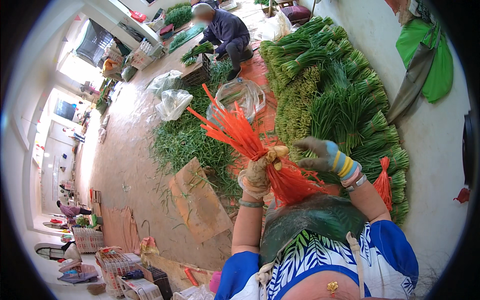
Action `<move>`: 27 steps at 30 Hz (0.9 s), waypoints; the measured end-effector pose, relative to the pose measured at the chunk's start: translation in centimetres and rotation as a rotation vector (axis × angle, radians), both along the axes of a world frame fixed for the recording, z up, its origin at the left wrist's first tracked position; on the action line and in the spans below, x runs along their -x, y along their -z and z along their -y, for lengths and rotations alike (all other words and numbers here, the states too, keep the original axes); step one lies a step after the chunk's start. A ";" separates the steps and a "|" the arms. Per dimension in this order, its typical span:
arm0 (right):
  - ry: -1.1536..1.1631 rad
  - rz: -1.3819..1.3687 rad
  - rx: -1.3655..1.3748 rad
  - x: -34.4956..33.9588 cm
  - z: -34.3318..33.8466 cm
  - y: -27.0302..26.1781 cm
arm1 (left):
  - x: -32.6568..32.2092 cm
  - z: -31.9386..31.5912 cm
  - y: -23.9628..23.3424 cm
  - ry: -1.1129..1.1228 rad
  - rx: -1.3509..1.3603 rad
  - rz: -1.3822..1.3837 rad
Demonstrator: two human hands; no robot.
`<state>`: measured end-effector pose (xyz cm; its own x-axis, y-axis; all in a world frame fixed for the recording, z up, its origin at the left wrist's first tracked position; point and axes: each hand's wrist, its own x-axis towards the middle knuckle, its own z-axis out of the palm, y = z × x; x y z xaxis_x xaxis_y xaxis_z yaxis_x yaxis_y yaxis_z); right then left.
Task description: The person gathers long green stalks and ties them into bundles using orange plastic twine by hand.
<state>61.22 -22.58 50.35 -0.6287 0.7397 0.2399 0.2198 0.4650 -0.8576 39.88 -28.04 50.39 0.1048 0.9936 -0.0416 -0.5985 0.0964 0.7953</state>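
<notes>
My left hand [262, 168], in a soiled glove, grips a bundle of red plastic strips [240, 131] round its middle; the strips fan out on both sides of the fist. My right hand [324, 155], in a striped glove with a dirty palm, is held beside it with the fingers apart and nothing in them. Beyond it lies a large heap of tied bunches of long green stalks [333, 108]. A second bundle of red strips [383, 183] hangs against this heap at the right. A dark green apron [311, 225] covers my lap.
Loose green trimmings [191, 138] and a cardboard sheet [202, 202] lie on the floor. Clear plastic bags [174, 103] stand farther off. A co-worker [228, 33] crouches by a black crate [198, 71], holding green stalks. A white wall [431, 157] bounds the right side.
</notes>
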 end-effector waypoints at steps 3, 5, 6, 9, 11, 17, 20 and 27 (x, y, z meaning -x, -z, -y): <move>0.022 -0.068 -0.113 -0.1 -0.7 -0.4 | -0.2 -0.2 -0.2 0.012 -0.030 -0.057; -0.023 -0.118 -0.032 1.3 0.6 -1.2 | -1.0 -0.1 -1.8 0.057 0.022 -0.103; -0.085 -0.125 0.035 2.0 1.0 -1.6 | -1.0 -0.2 -1.9 0.077 0.023 -0.124; -0.118 -0.024 0.109 2.7 1.8 -2.6 | -1.1 -0.3 -1.9 0.133 0.017 -0.186; -0.048 0.040 0.013 2.4 1.4 -0.7 | -0.9 -0.4 -1.5 0.163 0.004 -0.228; 0.158 -0.823 0.787 -1.5 -0.7 -0.8 | -1.4 -1.0 -2.6 0.103 0.001 -0.273; 0.300 -0.904 0.778 -2.4 -0.7 -0.3 | -1.4 -1.5 -2.2 0.144 0.051 -0.281; 0.319 -0.509 0.808 0.9 0.4 -0.6 | -4.1 -4.1 1.0 0.027 0.067 -0.581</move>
<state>60.36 -22.93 50.90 -0.3348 0.9155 -0.2231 -0.2477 -0.3139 -0.9166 44.03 -23.99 49.41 0.0709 0.9842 -0.1625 -0.0629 0.1670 0.9839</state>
